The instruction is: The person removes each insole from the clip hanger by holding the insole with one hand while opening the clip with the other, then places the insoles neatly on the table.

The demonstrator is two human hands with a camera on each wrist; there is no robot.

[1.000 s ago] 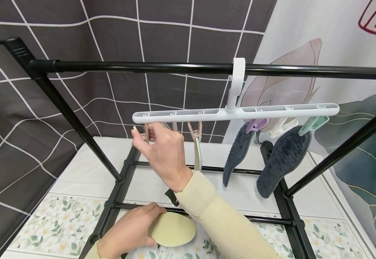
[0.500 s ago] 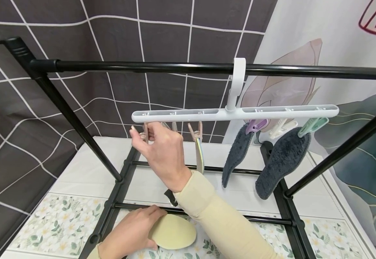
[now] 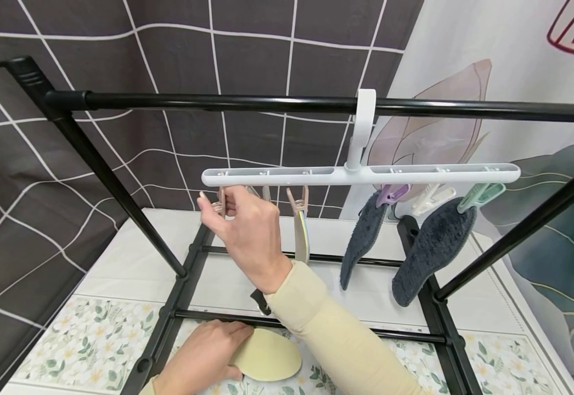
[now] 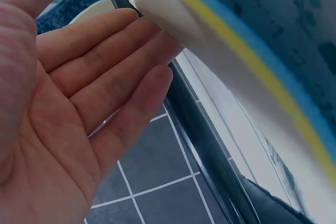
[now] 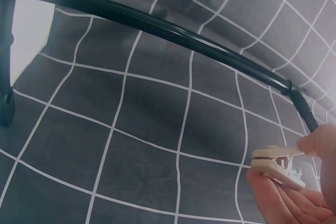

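In the head view, my left hand [image 3: 207, 354] holds a pale yellow insole [image 3: 269, 355] by its left end, low inside the rack. The left wrist view shows the insole's layered yellow and blue edge [image 4: 244, 51] against the fingertips. Higher up, my right hand [image 3: 249, 233] pinches a beige clothespin [image 3: 221, 203] at the left end of a white clip hanger [image 3: 287, 176]. That clothespin [image 5: 278, 166] sits between thumb and fingers in the right wrist view. Beside this hand, another insole [image 3: 300, 236] hangs edge-on from a clip.
Two dark grey fuzzy insoles [image 3: 425, 249] hang from purple and green clips at right, with a white clip [image 3: 432, 198] between. The hanger hooks over the top bar [image 3: 208, 102] of a black rack. Below lies a floral cloth [image 3: 84, 340]; a gridded dark curtain [image 3: 168, 66] hangs behind.
The insole in my left hand has sunk slightly. The hanger's right end has dipped a little, and the grey insoles sway slightly. My right hand stays at the same clothespin.
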